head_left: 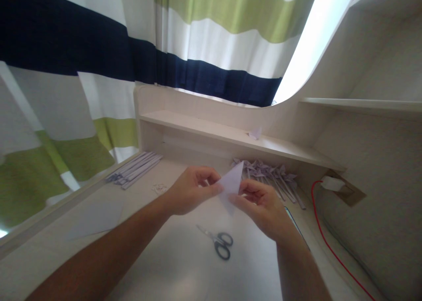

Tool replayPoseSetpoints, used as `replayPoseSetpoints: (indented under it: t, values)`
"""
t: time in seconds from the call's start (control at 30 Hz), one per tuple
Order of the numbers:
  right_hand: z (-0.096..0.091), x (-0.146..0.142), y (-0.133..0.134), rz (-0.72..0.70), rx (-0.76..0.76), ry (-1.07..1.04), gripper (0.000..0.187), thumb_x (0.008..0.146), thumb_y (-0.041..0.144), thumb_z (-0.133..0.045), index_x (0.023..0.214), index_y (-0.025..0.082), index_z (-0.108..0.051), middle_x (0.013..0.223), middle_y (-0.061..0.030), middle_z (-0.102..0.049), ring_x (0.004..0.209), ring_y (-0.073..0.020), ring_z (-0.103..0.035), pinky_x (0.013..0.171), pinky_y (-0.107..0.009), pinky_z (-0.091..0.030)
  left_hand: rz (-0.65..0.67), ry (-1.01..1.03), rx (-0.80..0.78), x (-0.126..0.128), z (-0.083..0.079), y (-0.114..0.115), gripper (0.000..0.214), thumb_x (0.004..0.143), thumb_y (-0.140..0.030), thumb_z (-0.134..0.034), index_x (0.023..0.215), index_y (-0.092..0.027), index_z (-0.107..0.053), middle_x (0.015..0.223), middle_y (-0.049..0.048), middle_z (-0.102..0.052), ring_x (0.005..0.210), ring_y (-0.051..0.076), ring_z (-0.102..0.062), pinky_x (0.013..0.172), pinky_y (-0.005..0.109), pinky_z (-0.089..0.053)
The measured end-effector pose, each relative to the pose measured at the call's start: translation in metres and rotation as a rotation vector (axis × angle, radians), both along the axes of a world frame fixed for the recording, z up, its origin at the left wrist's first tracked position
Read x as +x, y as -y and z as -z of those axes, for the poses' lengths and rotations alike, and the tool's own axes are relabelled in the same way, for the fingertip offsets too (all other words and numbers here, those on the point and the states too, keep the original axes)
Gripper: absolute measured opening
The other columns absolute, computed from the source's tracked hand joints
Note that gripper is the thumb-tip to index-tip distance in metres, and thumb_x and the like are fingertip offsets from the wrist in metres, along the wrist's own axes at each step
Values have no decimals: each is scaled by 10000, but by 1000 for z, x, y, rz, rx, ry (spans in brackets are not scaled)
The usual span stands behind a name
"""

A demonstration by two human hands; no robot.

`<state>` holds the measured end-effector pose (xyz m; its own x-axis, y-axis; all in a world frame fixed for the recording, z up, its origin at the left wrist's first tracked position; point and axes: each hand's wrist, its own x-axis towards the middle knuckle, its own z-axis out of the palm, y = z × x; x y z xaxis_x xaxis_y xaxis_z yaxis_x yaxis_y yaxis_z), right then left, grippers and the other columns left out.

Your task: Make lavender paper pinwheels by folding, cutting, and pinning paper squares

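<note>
Both hands (188, 192) pinching pale paper (232, 180), scissors (216, 239) on the desk (165, 266) below, paper shapes (260, 167) on sticks (300, 199) behind

Bright window (310, 41), hazy blur (edges stretched)

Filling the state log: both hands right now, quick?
Left hand: closed, pinching the left side of the paper.
Right hand: closed, pinching the right side of the same paper.

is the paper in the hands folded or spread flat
Folded, it seems: the paper between the left hand and right hand shows a pointed upper face and a paler part below.
</note>
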<state>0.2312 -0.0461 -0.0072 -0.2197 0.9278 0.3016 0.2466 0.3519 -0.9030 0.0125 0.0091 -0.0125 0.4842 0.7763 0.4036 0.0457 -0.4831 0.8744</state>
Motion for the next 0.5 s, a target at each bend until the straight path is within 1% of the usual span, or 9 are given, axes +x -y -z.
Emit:
replayPoseSetpoints:
  t: [0.13, 0.23, 0.37, 0.5]
  values:
    - [2, -4, -2, -24, -50, -63, 237, 898, 411, -766, 930, 176, -766, 851, -53, -756, 729, -169, -670, 647, -282, -520, 4, 118, -122, 4, 3, -1, 256, 820, -377, -781, 815, -125, -741, 738, 36, -694, 664, 139, -587, 616, 250, -437]
    - [4, -5, -4, -24, -66, -70, 249, 880, 405, -780, 966, 173, -765, 836, -53, -753, 714, -169, -666, 632, -280, -512, 1, 157, -159, 7, 4, -1, 252, 813, -372, -786, 798, -127, -730, 713, 29, -685, 651, 133, -582, 606, 244, -435]
    - [3, -6, -5, -14, -75, -27, 244, 877, 410, -773, 851, 169, -750, 739, -36, -730, 659, -152, -633, 605, -266, -478, 2, 187, -163, 10, 2, 0, 252, 807, -375, -785, 793, -130, -729, 737, 45, -709, 672, 142, -596, 603, 244, -439]
    - [-1, -4, -4, -17, -82, -25, 266, 867, 413, -781, 767, 173, -724, 704, -24, -726, 629, -134, -624, 603, -255, -473, -41, 215, -156, 8, -1, -1, 247, 787, -368, -792, 763, -131, -728, 677, 19, -675, 626, 120, -560, 595, 238, -440]
